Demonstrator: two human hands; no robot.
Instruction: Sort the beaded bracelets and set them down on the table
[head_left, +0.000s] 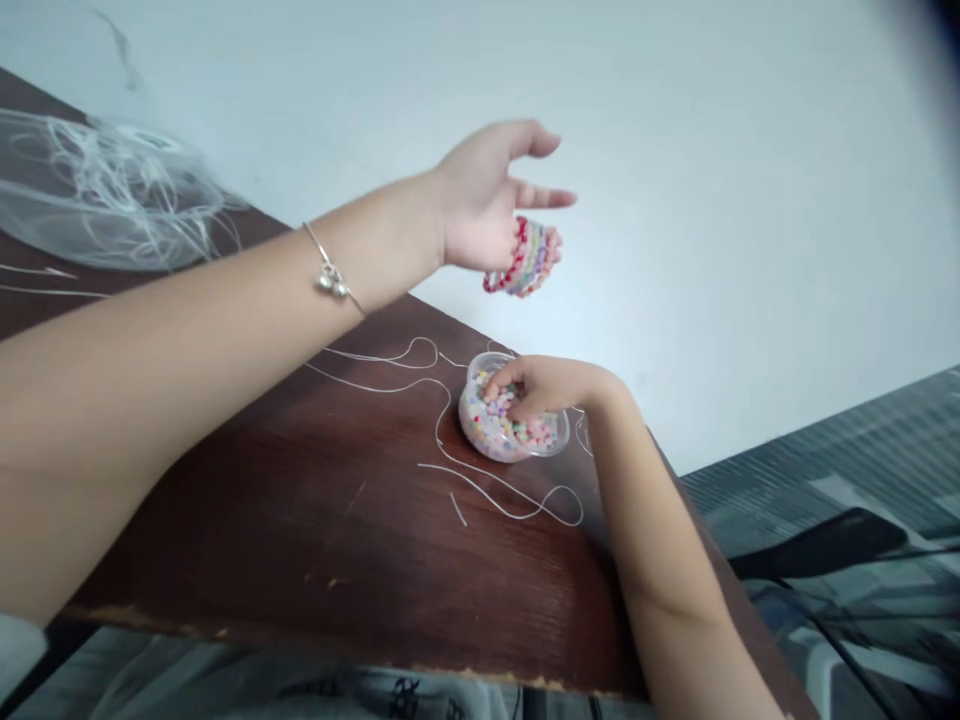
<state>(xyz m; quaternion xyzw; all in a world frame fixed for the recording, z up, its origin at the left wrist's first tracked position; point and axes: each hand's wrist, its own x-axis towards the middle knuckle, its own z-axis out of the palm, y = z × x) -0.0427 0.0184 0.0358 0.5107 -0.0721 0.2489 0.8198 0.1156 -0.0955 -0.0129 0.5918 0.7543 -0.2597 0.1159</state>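
My left hand (484,205) is raised past the table's far corner, thumb and forefinger spread. A bunch of bead bracelets (523,258) in red, pink and pastel colours hangs from its curled lower fingers. My right hand (536,388) reaches into a round clear plastic tub (480,428) filled with small multicoloured beads (510,425), its fingertips buried among them. Whether those fingers hold any beads is hidden. Thin white elastic cord (442,425) loops across the dark wood near the tub, passing close by its left side.
The reddish-brown wooden table (322,530) ends in a chipped near edge and an angled far edge. A tangled bundle of clear cord (105,190) lies at its far left. A pale floor (712,250) lies beyond, with patterned fabric (847,490) at lower right.
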